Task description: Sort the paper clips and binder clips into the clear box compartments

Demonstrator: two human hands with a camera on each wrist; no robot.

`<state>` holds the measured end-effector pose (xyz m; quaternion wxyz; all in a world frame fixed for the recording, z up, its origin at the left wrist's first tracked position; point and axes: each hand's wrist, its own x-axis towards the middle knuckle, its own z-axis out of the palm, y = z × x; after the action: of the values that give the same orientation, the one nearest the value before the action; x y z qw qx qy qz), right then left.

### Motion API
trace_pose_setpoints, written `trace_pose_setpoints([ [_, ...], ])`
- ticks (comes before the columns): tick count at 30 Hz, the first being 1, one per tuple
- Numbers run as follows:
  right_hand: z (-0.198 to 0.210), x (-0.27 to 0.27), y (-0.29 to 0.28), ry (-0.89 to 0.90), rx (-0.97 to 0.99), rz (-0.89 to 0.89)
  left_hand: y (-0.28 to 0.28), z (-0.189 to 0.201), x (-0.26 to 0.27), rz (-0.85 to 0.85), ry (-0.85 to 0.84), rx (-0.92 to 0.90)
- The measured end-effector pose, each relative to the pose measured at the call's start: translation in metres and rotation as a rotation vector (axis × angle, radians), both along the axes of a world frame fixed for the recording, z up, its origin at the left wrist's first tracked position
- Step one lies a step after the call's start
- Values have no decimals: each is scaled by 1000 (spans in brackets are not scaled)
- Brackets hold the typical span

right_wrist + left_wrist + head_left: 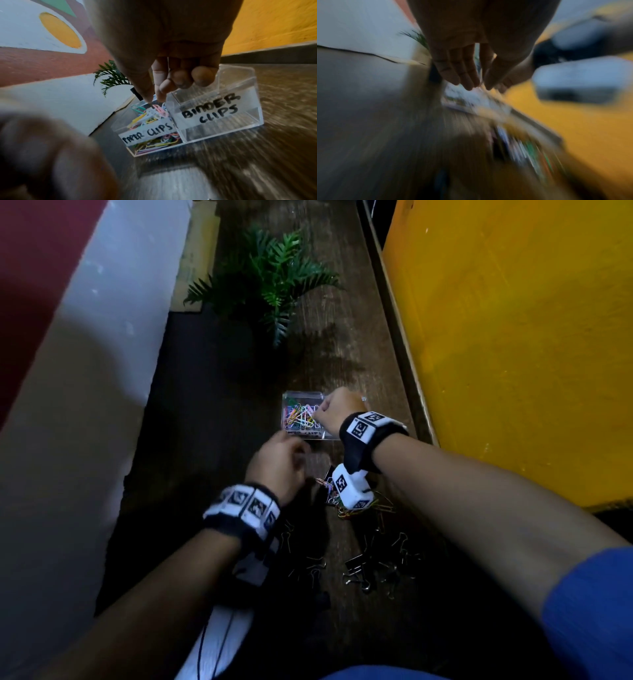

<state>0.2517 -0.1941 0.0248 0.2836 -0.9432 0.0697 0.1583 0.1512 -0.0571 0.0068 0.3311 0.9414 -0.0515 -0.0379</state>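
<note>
A clear two-compartment box [302,434] stands on the dark wooden table. Its left compartment, labelled PAPER CLIPS [147,133], holds several coloured paper clips. The one labelled BINDER CLIPS [212,113] holds nothing. My right hand [318,413] [155,101] hovers over the left compartment, thumb and forefinger pinching a pink paper clip [160,110] atop the pile. My left hand [279,460] [479,86] is blurred, just in front of the box, fingers fairly straight and holding nothing. Loose paper clips [373,506] lie behind my right wrist. Several black binder clips [359,571] lie nearer to me.
A green fern-like plant [270,278] lies on the table beyond the box. A yellow wall [513,337] runs close along the right side, and a white and red wall [85,354] along the left. Something white [215,642] with a black cord sits at the near edge.
</note>
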Motion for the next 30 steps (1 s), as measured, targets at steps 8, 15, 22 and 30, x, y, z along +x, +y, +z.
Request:
trace_pose_setpoints([
  [8, 27, -77, -56, -151, 52, 50, -25, -26, -29, -493, 153, 395],
  [15, -11, -193, -114, 99, -212, -6, -18, -22, -45, -508, 133, 516],
  [22, -38, -236, -96, 331, -234, 130, -7, -15, -74, -470, 189, 483],
  [30, -25, -211, -99, 51, 71, 99, 4, -12, -77, -301, 175, 487],
])
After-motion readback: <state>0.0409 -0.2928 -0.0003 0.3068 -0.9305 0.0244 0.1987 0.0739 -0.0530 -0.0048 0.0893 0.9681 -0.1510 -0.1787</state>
